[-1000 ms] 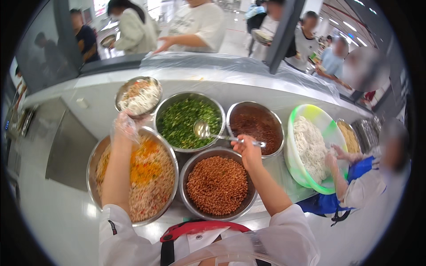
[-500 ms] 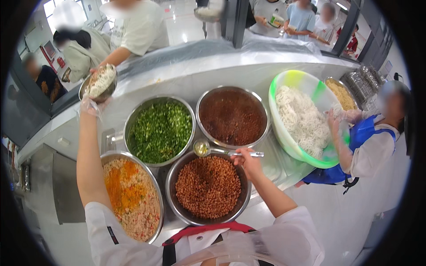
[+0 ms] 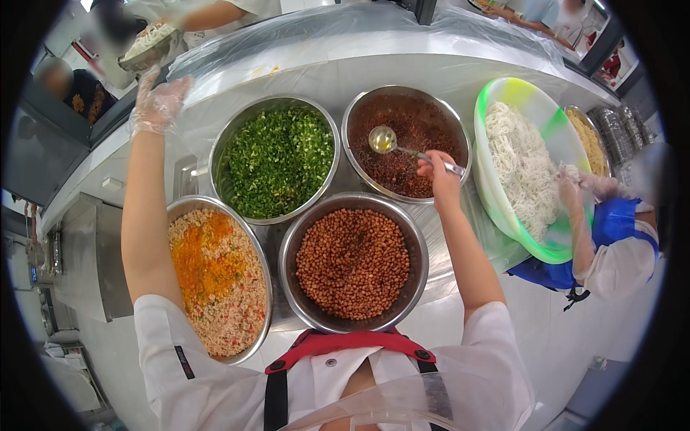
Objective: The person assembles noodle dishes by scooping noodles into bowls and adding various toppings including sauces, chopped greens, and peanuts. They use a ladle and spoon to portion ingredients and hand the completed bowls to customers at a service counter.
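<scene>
My left hand, in a clear plastic glove, reaches out at the far left with its fingers extended, holding nothing. Just beyond its fingertips is a metal bowl of white noodles, beside another person's arm. My right hand is closed round the handle of a small metal ladle. The ladle's cup, with a little yellowish liquid in it, hangs over a steel basin of dark red-brown sauce. Nearer me stands a basin of brown beans or nuts; to its far left is a basin of chopped greens.
At the near left sits a basin of pale crumbly food with orange topping. On the right, a co-worker's gloved hands are at a green-and-white tub of white noodles. A plastic-covered ledge runs along the far side.
The noodle bowl has left my left hand and moved farther away, and my fingers have opened. My right hand has carried the ladle up and right, from beside the bean basin to over the sauce.
</scene>
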`<state>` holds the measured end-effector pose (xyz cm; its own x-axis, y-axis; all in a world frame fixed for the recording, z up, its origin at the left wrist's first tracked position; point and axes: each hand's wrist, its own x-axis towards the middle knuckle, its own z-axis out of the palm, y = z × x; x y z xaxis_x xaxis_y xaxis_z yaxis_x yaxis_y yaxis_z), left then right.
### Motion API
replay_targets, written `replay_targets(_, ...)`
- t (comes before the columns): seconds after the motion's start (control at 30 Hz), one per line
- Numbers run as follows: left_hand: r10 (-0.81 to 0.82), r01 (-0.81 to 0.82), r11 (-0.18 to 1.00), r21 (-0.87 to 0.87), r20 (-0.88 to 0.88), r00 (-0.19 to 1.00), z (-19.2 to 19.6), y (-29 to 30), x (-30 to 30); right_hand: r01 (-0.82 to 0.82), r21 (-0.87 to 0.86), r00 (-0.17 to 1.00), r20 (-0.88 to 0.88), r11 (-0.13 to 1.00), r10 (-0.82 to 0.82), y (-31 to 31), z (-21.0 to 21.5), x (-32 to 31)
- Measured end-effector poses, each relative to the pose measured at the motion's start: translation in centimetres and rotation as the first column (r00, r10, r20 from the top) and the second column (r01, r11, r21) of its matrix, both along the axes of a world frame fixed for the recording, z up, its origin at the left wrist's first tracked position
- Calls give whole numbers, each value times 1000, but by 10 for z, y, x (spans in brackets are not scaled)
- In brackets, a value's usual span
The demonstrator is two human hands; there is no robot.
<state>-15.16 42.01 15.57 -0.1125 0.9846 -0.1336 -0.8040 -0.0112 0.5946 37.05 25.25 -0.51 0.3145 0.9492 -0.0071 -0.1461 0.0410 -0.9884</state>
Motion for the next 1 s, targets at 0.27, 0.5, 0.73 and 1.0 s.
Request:
replay_targets(0.27,-164,191,981,37,-372,914,-19,0,111,-200,382,575,791,902,-207,88,-69,28)
replay_targets(0.5,-210,205,977,-55,-385,899,-38,21,135,-372,239,468,883,897,-41,82,-83,11)
replay_targets(0.73,-176,174,984,-37,-344,922,-25,30,188,-275,66,763,622,959,176,77,-69,27)
replay_targets(1.0,-94,122,988,89,-267,959,2,41,223,-53,-45,998,44,998,55,81,-67,54)
